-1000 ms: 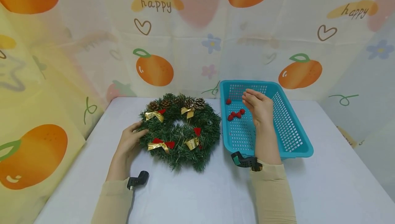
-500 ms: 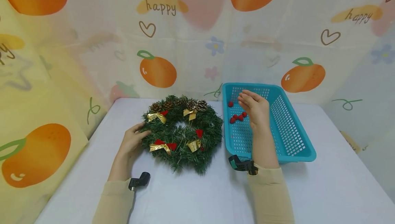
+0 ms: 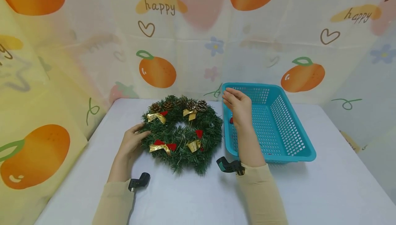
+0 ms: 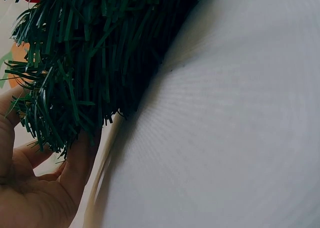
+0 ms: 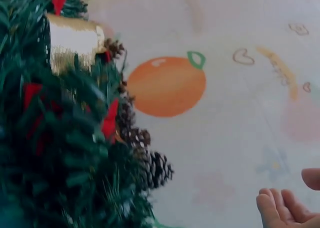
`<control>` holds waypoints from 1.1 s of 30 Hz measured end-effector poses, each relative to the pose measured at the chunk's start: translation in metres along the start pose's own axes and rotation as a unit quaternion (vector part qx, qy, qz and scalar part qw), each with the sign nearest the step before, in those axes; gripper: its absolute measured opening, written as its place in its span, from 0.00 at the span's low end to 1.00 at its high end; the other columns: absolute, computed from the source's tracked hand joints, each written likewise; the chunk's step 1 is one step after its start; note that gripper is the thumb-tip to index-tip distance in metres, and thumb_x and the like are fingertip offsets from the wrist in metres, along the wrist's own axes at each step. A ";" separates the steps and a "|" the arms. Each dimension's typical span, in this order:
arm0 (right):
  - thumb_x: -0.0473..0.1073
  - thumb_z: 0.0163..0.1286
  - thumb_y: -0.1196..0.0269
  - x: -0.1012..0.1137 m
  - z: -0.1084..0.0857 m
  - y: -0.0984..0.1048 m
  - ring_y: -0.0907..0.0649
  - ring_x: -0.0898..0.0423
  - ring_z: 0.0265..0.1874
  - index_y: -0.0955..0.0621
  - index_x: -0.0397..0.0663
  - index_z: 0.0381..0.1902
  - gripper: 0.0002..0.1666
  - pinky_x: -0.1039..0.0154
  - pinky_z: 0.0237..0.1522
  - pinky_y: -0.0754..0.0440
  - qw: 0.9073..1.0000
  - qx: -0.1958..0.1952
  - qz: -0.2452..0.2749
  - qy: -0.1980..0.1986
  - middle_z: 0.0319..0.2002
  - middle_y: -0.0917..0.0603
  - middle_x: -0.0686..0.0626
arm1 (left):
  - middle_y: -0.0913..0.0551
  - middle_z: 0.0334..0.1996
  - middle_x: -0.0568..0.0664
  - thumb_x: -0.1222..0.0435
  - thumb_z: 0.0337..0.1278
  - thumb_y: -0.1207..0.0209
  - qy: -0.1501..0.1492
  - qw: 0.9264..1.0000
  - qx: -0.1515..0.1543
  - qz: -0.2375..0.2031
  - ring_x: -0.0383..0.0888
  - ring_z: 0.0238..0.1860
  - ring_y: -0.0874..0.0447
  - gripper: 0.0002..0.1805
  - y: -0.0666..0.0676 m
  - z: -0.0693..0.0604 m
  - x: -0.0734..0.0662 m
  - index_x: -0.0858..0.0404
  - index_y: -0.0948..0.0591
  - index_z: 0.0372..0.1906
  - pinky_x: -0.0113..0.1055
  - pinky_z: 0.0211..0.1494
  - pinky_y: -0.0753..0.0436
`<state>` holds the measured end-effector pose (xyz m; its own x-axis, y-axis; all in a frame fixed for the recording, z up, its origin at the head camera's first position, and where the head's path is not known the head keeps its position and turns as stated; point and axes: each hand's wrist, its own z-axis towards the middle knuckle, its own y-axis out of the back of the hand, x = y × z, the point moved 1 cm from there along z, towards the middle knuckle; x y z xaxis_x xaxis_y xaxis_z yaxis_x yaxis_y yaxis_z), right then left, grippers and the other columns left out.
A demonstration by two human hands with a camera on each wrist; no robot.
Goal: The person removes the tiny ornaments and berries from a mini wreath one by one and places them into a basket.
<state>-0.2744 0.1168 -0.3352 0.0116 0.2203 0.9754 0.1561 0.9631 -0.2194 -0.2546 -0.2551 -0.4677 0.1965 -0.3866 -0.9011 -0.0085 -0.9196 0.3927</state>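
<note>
A green Christmas wreath (image 3: 182, 159) with gold bows, red pieces and pine cones lies on the table. At its left edge my left hand (image 3: 131, 140) grips the greenery, the thumb on the near side and the fingers reaching under; the left wrist view shows those fingers (image 4: 77, 165) against the needles. My right hand (image 3: 242, 110) is over the left side of a blue plastic basket (image 3: 290, 158). In the right wrist view its fingers (image 5: 280, 210) and thumb are apart, with nothing seen between them. One small red berry (image 3: 231, 120) shows beside that hand; the others are hidden.
The white-covered table (image 3: 185, 201) runs back to a fruit-patterned cloth (image 3: 191, 56). The basket's raised walls stand right of the wreath, with a narrow gap between them. Wrist cameras sit on both forearms.
My right hand has moved left across the basket toward the wreath, covering most of the red berries. The left hand stays at the wreath's edge, and the wreath has not moved.
</note>
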 end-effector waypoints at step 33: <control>0.37 0.72 0.40 -0.068 0.008 -0.079 0.25 0.43 0.66 0.26 0.39 0.65 0.25 0.58 0.66 0.25 0.995 -0.085 0.002 0.049 0.64 0.24 0.38 | 0.45 0.78 0.63 0.54 0.66 0.41 0.004 1.000 0.010 0.019 0.62 0.73 0.36 0.40 0.000 -0.002 -0.001 0.60 0.43 0.78 0.32 0.48 0.23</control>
<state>-0.2959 0.0265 -0.3843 0.1073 0.1994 0.9740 0.3209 0.9203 -0.2238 -0.2529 -0.2549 -0.4661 0.2043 -0.4203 -0.8841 -0.0353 -0.9057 0.4225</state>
